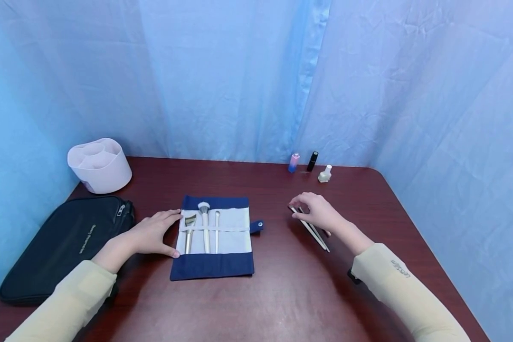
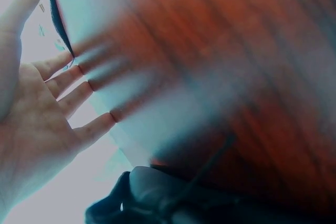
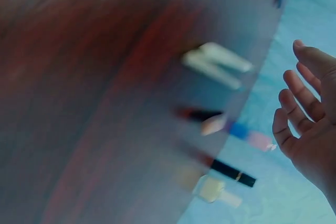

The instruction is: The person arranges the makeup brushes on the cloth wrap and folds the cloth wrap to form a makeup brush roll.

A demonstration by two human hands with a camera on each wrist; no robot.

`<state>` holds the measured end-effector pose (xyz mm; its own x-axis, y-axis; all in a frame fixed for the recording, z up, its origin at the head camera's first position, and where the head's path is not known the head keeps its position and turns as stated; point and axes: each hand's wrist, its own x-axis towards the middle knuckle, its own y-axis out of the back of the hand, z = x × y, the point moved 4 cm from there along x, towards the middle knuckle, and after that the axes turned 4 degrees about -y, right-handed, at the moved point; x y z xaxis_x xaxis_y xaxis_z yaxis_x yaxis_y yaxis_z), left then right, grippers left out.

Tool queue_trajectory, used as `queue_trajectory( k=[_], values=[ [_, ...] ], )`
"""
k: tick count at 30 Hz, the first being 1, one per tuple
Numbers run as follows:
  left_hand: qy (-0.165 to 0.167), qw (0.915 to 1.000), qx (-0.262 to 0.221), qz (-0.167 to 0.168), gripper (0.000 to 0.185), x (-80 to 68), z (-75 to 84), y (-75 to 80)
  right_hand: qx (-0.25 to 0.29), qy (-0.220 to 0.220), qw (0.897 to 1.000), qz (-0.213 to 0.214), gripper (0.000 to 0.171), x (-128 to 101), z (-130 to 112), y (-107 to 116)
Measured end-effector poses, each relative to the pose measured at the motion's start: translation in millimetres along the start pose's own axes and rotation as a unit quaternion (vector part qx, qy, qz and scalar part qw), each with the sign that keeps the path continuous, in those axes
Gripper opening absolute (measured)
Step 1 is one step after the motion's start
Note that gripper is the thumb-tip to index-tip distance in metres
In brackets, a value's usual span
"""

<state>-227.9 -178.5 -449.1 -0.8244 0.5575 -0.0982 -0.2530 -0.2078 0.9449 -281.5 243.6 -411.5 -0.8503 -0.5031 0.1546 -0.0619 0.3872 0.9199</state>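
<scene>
Where the dark red-brown table (image 1: 282,294) meets the back of the booth, pale blue curtain (image 1: 239,76) closes it in on 3 sides. At the far left we see a white compartmented holder (image 1: 99,165), and in front of it a black zipped pouch (image 1: 64,242). By the far edge stand 3 small bottles: a pink-and-blue one (image 1: 293,163), a black one (image 1: 312,161) and a white one (image 1: 324,174).

We see our left hand (image 1: 151,233) resting flat on the table with fingers straight and slightly spread, the fingertips touching the left edge of the blue-and-white brush roll (image 1: 215,237). 3 brushes (image 1: 204,227) lie under its white strap.

Our right hand (image 1: 320,211) hovers with fingers loosely curled over 2 loose white-handled brushes (image 1: 314,232), which lie on the table well right of the roll. Their upper ends sit just under the fingertips; we cannot tell whether the fingers touch them.
</scene>
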Motion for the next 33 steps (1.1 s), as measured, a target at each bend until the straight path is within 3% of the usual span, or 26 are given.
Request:
queue_trajectory(
  k=[11, 33],
  values=[
    [0.0, 1.0, -0.001, 0.001, 0.106, -0.1, -1.4, -1.0, -0.064, -0.03, 0.997, -0.013, 0.023, -4, 30, -13],
    [-0.002, 1.0, -0.003, -0.002, 0.105, -1.1, 0.8, 2.0, -0.032, -0.081, 0.995, -0.052, 0.017, 10, 31, -24]
  ],
)
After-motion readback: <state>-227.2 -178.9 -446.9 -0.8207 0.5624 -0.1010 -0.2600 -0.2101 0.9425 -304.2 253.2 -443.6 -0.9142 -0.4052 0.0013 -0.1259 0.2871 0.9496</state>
